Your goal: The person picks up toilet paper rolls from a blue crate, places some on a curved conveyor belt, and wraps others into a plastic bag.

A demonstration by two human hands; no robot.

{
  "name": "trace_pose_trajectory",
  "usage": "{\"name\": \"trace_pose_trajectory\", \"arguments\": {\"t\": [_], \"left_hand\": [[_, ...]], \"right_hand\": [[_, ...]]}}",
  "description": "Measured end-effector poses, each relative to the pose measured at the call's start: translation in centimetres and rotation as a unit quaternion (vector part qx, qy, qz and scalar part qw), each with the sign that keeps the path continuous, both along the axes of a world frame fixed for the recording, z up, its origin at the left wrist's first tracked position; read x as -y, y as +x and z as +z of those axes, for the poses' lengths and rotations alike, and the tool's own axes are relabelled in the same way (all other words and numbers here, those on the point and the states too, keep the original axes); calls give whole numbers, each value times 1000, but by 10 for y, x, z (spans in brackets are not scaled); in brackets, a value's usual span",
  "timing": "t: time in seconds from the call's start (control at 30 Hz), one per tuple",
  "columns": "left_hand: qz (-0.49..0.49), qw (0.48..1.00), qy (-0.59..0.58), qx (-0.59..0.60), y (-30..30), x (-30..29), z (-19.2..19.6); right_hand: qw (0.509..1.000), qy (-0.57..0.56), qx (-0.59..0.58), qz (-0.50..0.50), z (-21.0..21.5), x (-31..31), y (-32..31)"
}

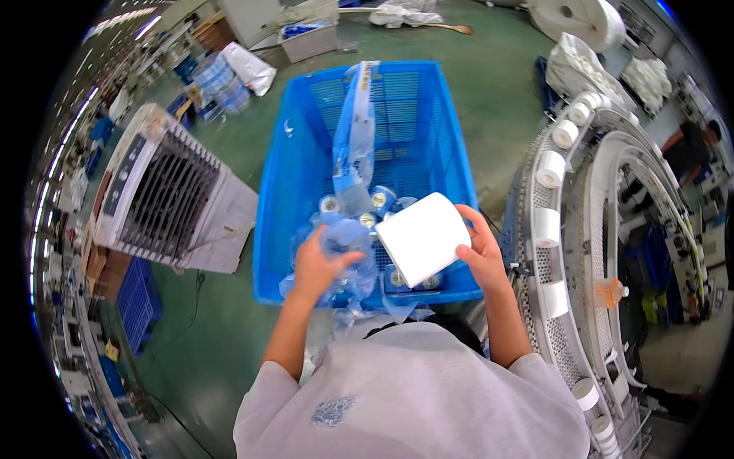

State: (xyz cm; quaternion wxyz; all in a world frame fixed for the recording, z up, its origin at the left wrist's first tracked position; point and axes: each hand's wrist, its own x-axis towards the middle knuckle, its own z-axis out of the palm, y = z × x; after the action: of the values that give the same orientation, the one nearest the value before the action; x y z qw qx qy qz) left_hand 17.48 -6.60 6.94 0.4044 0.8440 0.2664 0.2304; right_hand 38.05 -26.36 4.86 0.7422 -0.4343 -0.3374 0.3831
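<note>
My right hand grips a plain white paper roll by its right side, thumb and fingers around the edge. The roll is tilted above the near part of a large blue plastic crate. My left hand is closed on crumpled, see-through bluish plastic film, just left of the roll. Beneath both hands lie several blue-wrapped rolls with pale round ends, partly covered by the film. A long printed strip of blue plastic film runs from the crate's far rim down to them.
On my right a curved metal conveyor carries several white rolls; an orange bottle stands beyond it. To my left are an air cooler and a blue pallet. A grey bin stands beyond the crate.
</note>
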Motion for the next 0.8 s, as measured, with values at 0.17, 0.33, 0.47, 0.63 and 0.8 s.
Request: {"name": "trace_pose_trajectory", "arguments": {"t": [0.17,0.33,0.47,0.63,0.8], "left_hand": [[-32,980,-193,-26,-1,8,-40],[-139,961,-234,-57,16,36,-59],[-139,961,-222,-90,28,38,-46],[-116,970,-209,-48,28,37,-61],[-111,967,-216,-75,33,38,-60]], "right_hand": [[997,36,-4,-69,-9,29,13],[985,19,-63,-162,-21,59,31],[941,15,-96,-323,-54,116,60],[825,32,-178,-536,-79,193,82],[839,159,-256,-452,-112,226,88]]}}
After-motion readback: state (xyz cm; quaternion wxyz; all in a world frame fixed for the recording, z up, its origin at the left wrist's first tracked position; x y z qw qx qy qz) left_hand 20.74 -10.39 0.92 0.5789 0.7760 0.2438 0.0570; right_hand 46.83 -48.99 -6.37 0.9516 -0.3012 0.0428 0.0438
